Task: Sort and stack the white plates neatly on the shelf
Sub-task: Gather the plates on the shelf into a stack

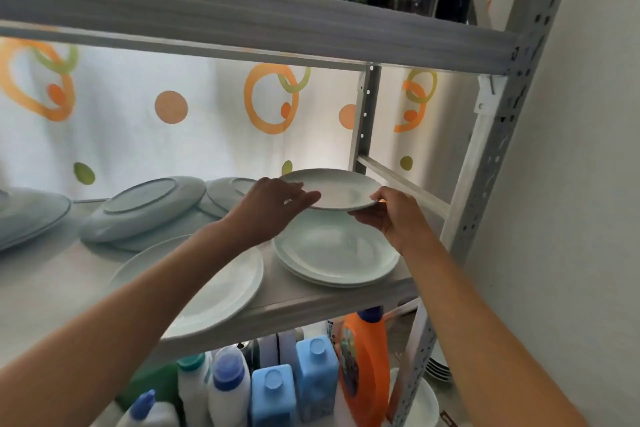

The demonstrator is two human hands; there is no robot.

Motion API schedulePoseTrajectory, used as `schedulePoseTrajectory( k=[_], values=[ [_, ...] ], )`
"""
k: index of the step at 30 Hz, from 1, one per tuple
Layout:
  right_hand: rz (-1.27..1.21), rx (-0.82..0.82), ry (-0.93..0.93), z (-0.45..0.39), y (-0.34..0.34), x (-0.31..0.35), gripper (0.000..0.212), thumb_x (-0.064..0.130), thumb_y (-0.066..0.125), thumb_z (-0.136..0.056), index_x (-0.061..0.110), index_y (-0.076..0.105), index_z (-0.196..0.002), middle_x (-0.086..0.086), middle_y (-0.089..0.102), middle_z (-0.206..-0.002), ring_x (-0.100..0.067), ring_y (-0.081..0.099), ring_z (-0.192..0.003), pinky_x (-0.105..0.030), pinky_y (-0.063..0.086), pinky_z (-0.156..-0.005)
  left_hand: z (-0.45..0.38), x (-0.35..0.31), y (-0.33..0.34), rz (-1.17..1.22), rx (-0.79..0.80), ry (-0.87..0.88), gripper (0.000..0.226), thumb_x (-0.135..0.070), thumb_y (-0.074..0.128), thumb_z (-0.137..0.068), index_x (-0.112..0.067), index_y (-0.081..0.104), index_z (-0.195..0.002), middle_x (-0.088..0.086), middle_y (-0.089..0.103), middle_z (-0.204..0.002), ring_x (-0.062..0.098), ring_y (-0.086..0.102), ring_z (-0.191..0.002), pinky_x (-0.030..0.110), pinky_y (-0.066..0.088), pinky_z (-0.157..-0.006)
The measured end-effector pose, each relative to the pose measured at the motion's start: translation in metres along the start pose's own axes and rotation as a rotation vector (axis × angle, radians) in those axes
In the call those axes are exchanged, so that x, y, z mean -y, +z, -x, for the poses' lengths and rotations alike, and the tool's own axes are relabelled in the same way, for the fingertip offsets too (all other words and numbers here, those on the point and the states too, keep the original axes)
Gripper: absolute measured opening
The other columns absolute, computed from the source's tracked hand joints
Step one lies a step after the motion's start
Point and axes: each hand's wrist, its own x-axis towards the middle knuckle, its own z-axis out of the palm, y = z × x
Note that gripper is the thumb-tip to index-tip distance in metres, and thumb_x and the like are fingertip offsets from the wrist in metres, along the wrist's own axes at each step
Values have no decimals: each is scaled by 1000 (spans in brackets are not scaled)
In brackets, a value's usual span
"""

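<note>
Metal shelving stood against a curtain of orange rings, its middle shelf point(311, 298) scattered with white plates. Both hands held one plate point(334, 189) in the air above the small stack point(337, 258) at the right: the left hand point(273, 206) pinched its left rim, the right hand point(393, 213) gripped its right rim from beneath. The step looked like adding to that stack; next it needed lowering level and centred. The upright post point(363, 121) crowded the far right, and a large plate point(221, 291) overhung the near edge.

Orange detergent jug point(363, 371) beside blue bottles point(294, 381) below; dotted curtain point(173, 121) behind.
</note>
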Motion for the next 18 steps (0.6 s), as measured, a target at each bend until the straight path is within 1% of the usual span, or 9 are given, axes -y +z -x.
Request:
schedulePoseTrajectory(
  k=[2, 3, 5, 6, 8, 10, 12, 15, 18],
  values=[
    [-4, -49, -10, -2, 6, -6, 50, 1, 54, -70, -11, 48, -118, -30, 58, -96, -39, 70, -68, -33, 57, -53, 2, 12, -15, 28, -78, -97, 26, -33, 61, -92, -16, 75, -105, 3, 71, -115, 18, 63, -112, 19, 37, -88],
    [-2, -35, -5, -1, 12, -7, 46, 1, 53, -71, -10, 51, -115, -26, 57, -95, -35, 68, -67, -32, 57, -52, 3, 21, -22, 41, -110, -141, 24, -28, 62, -91, -16, 74, -109, 4, 70, -117, 18, 62, -114, 19, 37, -90],
    [33, 37, -3, 4, 23, -9, 25, -2, 47, -79, -3, 59, -101, -19, 57, -91, -27, 63, -68, -30, 57, -50, 8, 39, -37, 94, -158, -251, 31, -23, 64, -90, -13, 69, -119, 8, 67, -124, 21, 60, -117, 23, 39, -100],
    [57, 91, -5, 6, 28, -10, 26, -3, 44, -81, 1, 62, -100, -17, 58, -91, -27, 62, -71, -31, 58, -51, 11, 47, -45, 185, -183, -323, 35, -21, 65, -89, -10, 65, -122, 10, 67, -121, 24, 64, -111, 29, 45, -101],
    [121, 213, -45, 11, 40, -9, 39, -5, 42, -83, 8, 65, -111, -16, 63, -94, -28, 63, -76, -33, 58, -55, 21, 56, -61, 402, -223, -418, 35, -12, 66, -88, -3, 63, -121, 15, 70, -107, 25, 69, -88, 39, 59, -81],
    [177, 300, -101, 16, 52, -10, 48, -6, 43, -84, 16, 65, -120, -13, 67, -97, -29, 65, -78, -36, 58, -56, 33, 64, -76, 484, -243, -417, 23, -4, 64, -86, 0, 65, -109, 19, 69, -94, 26, 67, -79, 41, 61, -68],
    [220, 344, -150, 19, 64, -14, 52, -8, 48, -85, 23, 64, -123, -11, 70, -102, -30, 68, -77, -38, 58, -58, 46, 71, -91, 516, -281, -399, 20, 1, 63, -85, -4, 65, -103, 17, 69, -88, 30, 67, -78, 45, 60, -68],
    [298, 358, -262, 26, 82, -20, 54, -9, 60, -83, 20, 62, -129, -11, 72, -106, -31, 70, -81, -44, 60, -63, 64, 79, -114, 500, -377, -384, 22, 6, 64, -80, -8, 64, -96, 17, 67, -84, 30, 67, -70, 50, 60, -68],
    [319, 283, -357, 33, 102, -25, 41, -14, 64, -77, 11, 68, -109, -11, 71, -101, -30, 70, -83, -44, 60, -68, 80, 83, -129, 496, -435, -323, 20, -4, 69, -73, -15, 62, -88, 12, 68, -80, 26, 68, -70, 49, 60, -72]
  ],
)
